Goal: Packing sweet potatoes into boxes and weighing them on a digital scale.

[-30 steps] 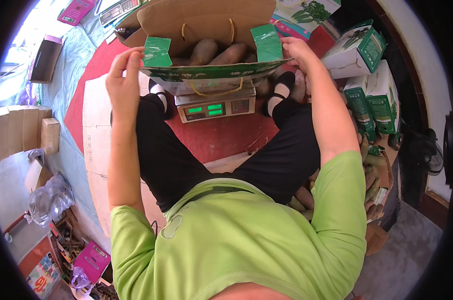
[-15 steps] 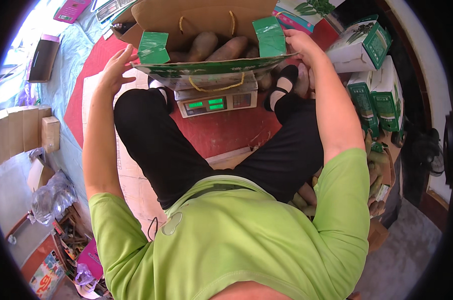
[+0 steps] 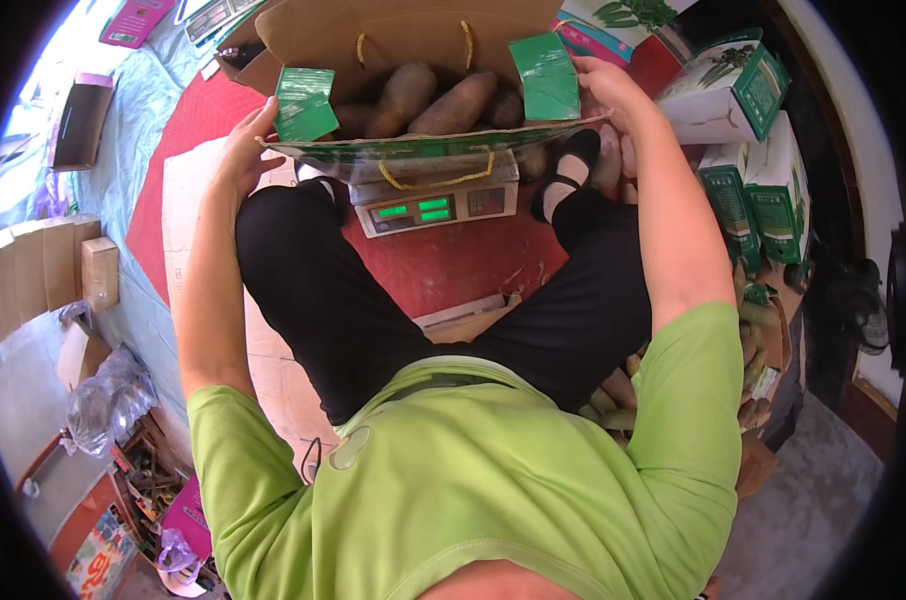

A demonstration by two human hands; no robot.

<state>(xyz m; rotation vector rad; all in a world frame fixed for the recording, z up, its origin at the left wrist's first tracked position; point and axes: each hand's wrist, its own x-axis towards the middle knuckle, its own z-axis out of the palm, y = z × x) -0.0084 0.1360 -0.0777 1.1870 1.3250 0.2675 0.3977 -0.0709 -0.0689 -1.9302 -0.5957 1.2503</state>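
An open green and brown cardboard box (image 3: 423, 155) with rope handles stands on a digital scale (image 3: 435, 207) between my feet. Several long brown tubers (image 3: 413, 100) lie inside it. My left hand (image 3: 241, 150) holds the box's left side under its green flap (image 3: 305, 102). My right hand (image 3: 605, 85) grips the right side beside the other green flap (image 3: 545, 75). I sit on the floor in a green shirt and black trousers.
Green and white printed cartons (image 3: 753, 170) are stacked at the right. Loose tubers (image 3: 613, 390) lie by my right hip. A red mat (image 3: 453, 265) is under the scale. Folded brown cardboard (image 3: 33, 275) and a plastic bag (image 3: 108, 400) lie at the left.
My left hand has slid from the box's front left corner down to its left side. The view has shifted slightly; the box stays on the scale.
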